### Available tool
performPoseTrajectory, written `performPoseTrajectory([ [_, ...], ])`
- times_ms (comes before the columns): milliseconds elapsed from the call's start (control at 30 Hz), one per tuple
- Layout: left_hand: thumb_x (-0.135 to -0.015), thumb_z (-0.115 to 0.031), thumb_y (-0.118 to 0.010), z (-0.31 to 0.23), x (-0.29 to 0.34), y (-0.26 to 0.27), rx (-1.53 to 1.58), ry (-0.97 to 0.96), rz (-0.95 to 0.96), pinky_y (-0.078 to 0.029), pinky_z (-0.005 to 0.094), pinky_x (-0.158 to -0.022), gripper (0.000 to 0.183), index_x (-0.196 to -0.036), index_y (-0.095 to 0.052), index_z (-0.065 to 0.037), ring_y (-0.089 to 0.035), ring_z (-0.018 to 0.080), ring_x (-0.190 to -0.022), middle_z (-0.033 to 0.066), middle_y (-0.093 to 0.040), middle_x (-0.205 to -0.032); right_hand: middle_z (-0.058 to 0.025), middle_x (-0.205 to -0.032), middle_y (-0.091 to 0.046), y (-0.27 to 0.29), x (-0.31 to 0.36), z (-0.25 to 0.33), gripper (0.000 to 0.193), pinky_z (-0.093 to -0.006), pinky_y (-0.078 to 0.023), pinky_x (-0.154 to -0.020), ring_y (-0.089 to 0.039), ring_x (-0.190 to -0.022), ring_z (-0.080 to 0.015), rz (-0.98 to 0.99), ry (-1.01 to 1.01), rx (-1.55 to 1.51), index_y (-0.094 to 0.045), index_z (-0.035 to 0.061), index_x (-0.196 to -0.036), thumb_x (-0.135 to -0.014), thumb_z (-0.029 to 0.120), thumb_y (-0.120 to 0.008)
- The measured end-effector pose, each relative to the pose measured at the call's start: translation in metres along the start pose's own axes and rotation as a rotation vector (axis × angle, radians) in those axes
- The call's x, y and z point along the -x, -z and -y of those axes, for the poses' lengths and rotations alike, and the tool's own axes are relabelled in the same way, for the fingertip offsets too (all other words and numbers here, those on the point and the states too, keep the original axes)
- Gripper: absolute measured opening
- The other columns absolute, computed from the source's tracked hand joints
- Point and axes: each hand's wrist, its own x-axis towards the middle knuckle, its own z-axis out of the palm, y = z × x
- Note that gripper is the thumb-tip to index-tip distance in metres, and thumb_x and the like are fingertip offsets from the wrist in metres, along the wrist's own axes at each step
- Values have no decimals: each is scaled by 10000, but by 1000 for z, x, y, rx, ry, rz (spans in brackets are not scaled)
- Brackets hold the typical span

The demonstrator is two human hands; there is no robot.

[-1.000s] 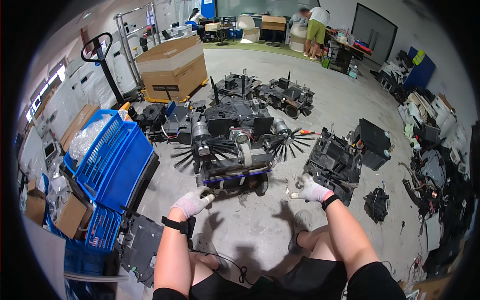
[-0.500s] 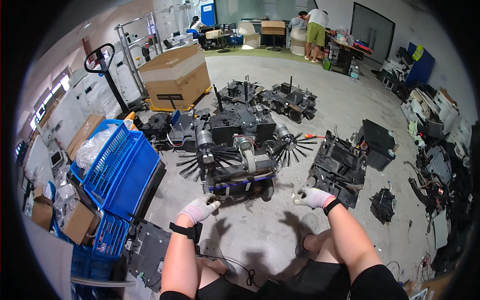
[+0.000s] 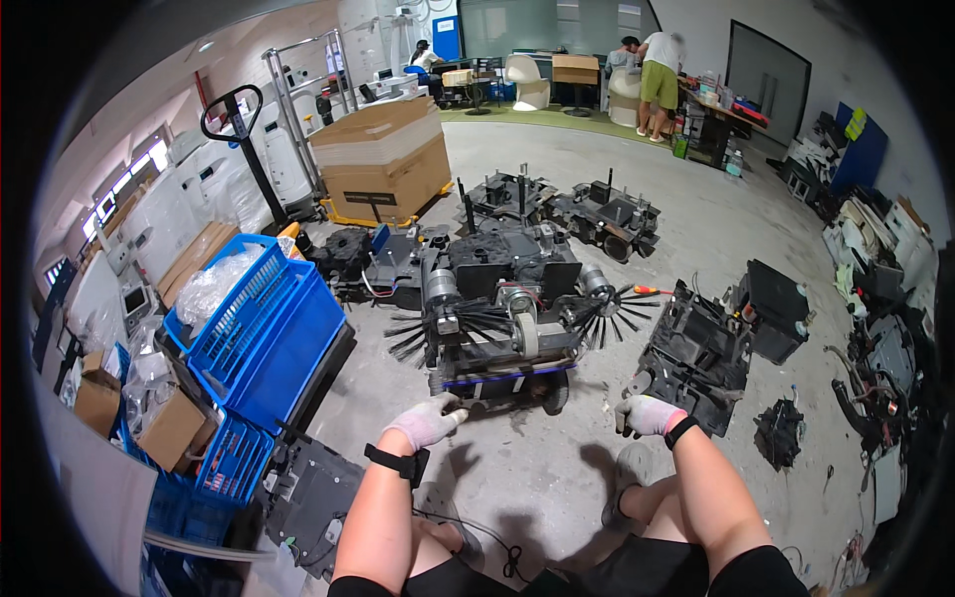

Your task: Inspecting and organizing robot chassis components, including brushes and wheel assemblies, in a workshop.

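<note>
A wheeled floor-sweeping machine (image 3: 517, 358) without its outer shell stands on the floor in front of me. Bristled round brushes stick out at both sides, a left brush (image 3: 453, 330) and a right brush (image 3: 608, 310). My left hand (image 3: 428, 420), in a pale glove, hovers by the machine's near left corner with its fingers loosely bent and apart, nothing visible in them. To the right of the machine, my gloved right hand (image 3: 649, 414) hangs over the floor, fingers bent downward and empty as far as I can see. It is nearest a black plastic chassis part (image 3: 691, 348).
Blue crates (image 3: 279, 338) with plastic wrap stand at left, near a pallet jack (image 3: 244, 149) and a large cardboard box (image 3: 383, 159). More stripped machines (image 3: 607, 219) stand behind. A black bin (image 3: 771, 310) and heaped parts (image 3: 880, 348) are at right. People (image 3: 659, 80) are at far tables.
The whole view has shifted, so the scene sits farther right and slightly lower. My right hand's fingers now bend downward more. The machine stands where it was.
</note>
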Motion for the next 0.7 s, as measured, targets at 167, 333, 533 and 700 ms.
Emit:
performPoseTrajectory([
  [167,-933,-418,-548,0,-1,-2,68,15,20,-422,386,-1025,552,-1307,-551,-12,-573,352,-1194,223,-614,-1261,-156,-842,-706,-1,-4,-4,228,-397,-528,-708,-691,-784,-280,-39,-17,98,-673,22,-913,-798,85,-487],
  [333,-940,-401,-561,0,-3,-4,7,-32,-12,-502,356,-879,521,-1296,-546,-20,-689,266,-942,133,-728,-965,-199,-926,-696,-6,-12,-13,256,-434,-523,-766,-676,-868,-350,-75,27,214,-651,16,-986,-836,193,-541],
  [533,-949,-392,-558,-1,-7,-8,32,-43,15,-505,355,-871,496,-1272,-552,-16,-691,263,-929,122,-730,-942,-214,-998,-687,-10,-15,-17,315,-440,-517,-807,-661,-942,-367,-34,43,233,-646,43,-1076,-864,254,-547],
  [700,-948,-387,-555,-1,-8,-8,25,-50,-4,-506,356,-864,479,-1254,-563,-18,-691,260,-922,122,-729,-936,-205,-1020,-688,-12,-16,-20,328,-442,-512,-824,-655,-965,-367,-27,26,264,-645,64,-1110,-863,252,-540],
])
